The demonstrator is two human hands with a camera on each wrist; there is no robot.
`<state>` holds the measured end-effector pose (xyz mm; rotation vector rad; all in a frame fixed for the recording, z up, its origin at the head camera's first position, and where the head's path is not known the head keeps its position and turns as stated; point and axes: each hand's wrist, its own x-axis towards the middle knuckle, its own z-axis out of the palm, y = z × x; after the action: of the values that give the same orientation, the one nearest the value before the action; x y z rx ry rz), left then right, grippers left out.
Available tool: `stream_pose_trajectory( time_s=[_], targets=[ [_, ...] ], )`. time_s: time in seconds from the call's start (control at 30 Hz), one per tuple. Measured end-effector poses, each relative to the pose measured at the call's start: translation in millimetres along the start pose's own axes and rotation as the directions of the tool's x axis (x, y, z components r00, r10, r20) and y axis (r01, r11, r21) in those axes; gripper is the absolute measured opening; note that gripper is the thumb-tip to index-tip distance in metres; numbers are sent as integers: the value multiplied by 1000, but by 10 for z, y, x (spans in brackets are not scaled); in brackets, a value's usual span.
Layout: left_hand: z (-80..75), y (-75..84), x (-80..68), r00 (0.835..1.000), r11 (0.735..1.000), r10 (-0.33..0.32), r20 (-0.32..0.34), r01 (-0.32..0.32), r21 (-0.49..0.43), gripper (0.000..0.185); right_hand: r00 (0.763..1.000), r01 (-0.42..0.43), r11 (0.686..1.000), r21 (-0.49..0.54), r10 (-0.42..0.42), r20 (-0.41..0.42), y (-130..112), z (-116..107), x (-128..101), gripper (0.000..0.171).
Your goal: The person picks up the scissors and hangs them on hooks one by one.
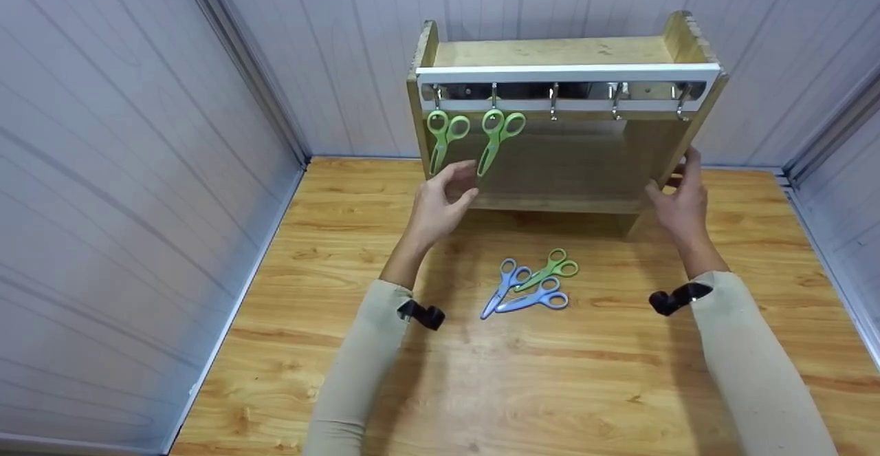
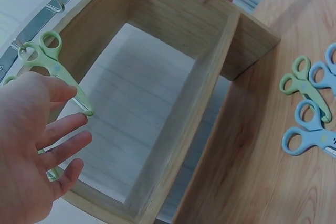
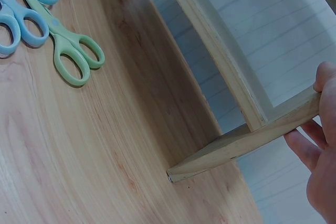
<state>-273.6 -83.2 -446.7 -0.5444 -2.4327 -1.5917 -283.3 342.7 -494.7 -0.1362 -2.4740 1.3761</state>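
Just above the left hand (image 1: 437, 203), two pairs of green scissors are hung from neighbouring hooks of a white rail (image 1: 569, 74) on a wooden shelf (image 1: 550, 51): an outer pair (image 1: 443, 139) and an inner pair (image 1: 493, 145). The left hand is released, its thumb and fingers parted beside the inner pair's tip; whether that tip is touched cannot quite be made out. By the right hand (image 1: 683, 201), the shelf's side panel is gripped. Between and nearer than both hands, two blue scissors (image 1: 505, 283) and one green pair (image 1: 546, 272) are laid together on the table (image 1: 481, 394).
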Motion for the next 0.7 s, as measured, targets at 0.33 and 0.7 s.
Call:
stream_pose_trajectory(
  time_s=[0.33, 0.7],
  targets=[
    [-1, -24, -27, 1000, 1000, 0, 18, 0, -7, 46, 1000, 17, 1000, 14, -17, -2, -5, -8, -7, 81],
    [-12, -83, -76, 999, 999, -14, 45, 16, -46, 47, 999, 42, 999, 14, -41, -31, -37, 8, -39, 80]
  ],
)
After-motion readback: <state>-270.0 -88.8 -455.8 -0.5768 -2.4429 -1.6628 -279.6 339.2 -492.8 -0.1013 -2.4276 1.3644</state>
